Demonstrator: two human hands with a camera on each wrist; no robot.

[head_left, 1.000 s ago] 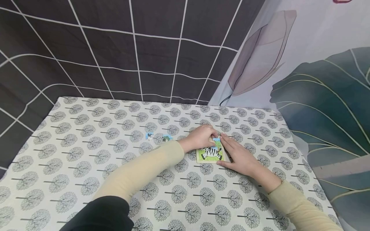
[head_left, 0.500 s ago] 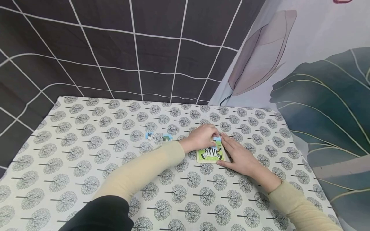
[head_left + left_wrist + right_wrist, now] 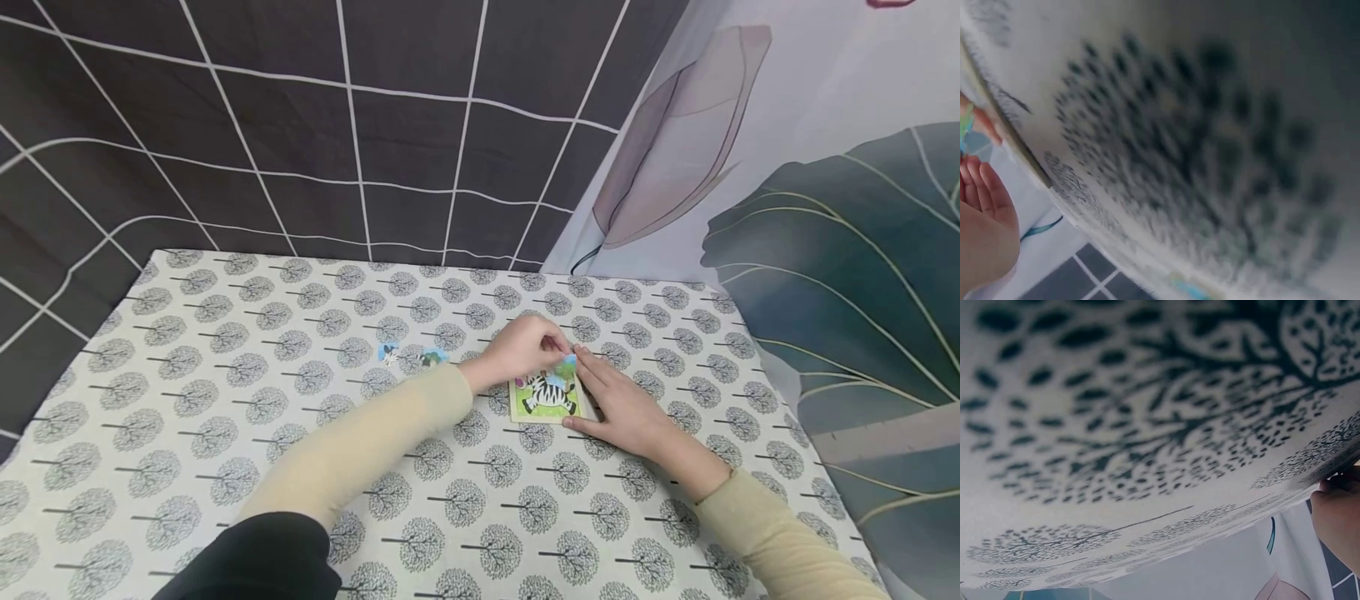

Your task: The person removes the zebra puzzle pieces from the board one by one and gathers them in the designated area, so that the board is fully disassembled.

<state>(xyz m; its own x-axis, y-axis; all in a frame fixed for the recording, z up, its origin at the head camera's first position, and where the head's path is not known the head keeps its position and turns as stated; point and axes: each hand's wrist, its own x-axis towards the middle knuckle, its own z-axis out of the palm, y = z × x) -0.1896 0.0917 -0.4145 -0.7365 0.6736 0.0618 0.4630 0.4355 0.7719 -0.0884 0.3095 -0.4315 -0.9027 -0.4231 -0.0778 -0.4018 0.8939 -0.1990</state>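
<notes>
A small wooden jigsaw puzzle (image 3: pixel 550 398) with a zebra on green grass lies on the table, right of centre in the head view. My left hand (image 3: pixel 528 346) is over its upper edge, thumb and fingertips pinching a blue and green puzzle piece (image 3: pixel 567 368) at the top right corner. Straight fingers of my right hand (image 3: pixel 626 408) brace the puzzle's right side, with the thumb at the lower corner. In the left wrist view my left hand (image 3: pixel 985 219) shows at the left edge. The right wrist view catches part of my right hand (image 3: pixel 1340 515).
Two loose puzzle pieces lie left of the puzzle: one with a zebra part (image 3: pixel 388 353) and one green and blue (image 3: pixel 434 357), close to the left sleeve. The tablecloth (image 3: pixel 247 450) has a tree print. A dark gridded curtain (image 3: pixel 300 133) hangs behind.
My left hand has shifted slightly up and back at the puzzle's top edge, uncovering more of the zebra picture and the corner piece. The right hand stays in place.
</notes>
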